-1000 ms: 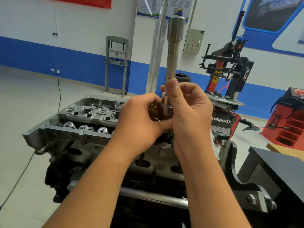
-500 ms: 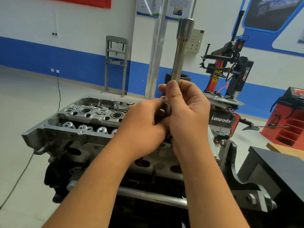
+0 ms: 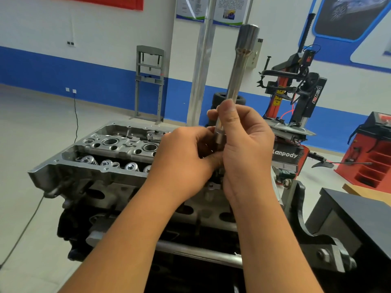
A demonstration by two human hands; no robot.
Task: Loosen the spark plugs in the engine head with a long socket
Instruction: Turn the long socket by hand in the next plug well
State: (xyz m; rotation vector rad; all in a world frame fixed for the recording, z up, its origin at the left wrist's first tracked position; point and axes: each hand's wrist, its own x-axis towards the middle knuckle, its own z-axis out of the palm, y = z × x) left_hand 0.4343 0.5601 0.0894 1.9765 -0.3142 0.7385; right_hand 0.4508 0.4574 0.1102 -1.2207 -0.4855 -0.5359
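A long steel socket [image 3: 240,66] stands nearly upright above the engine, its wide end on top, leaning slightly right. My right hand [image 3: 245,149] grips its lower shaft, thumb up along the metal. My left hand [image 3: 186,157] curls its fingers round the socket's bottom end, where a small metal piece is mostly hidden between both hands. Below them sits the grey engine head [image 3: 118,149] with round spark plug wells [image 3: 110,141] and valve springs [image 3: 88,160] in view.
The engine hangs on a black stand [image 3: 306,225]. A black bench [image 3: 359,212] is at the right. Behind are a tyre changer [image 3: 296,85], a red cabinet [image 3: 372,151], a steel pillar [image 3: 201,66] and a grey press frame [image 3: 149,83]. A cable [image 3: 76,115] runs on the floor.
The socket's top has tilted to the right and its bottom end has dropped deeper between my hands. Both hands stay together at the socket's base.
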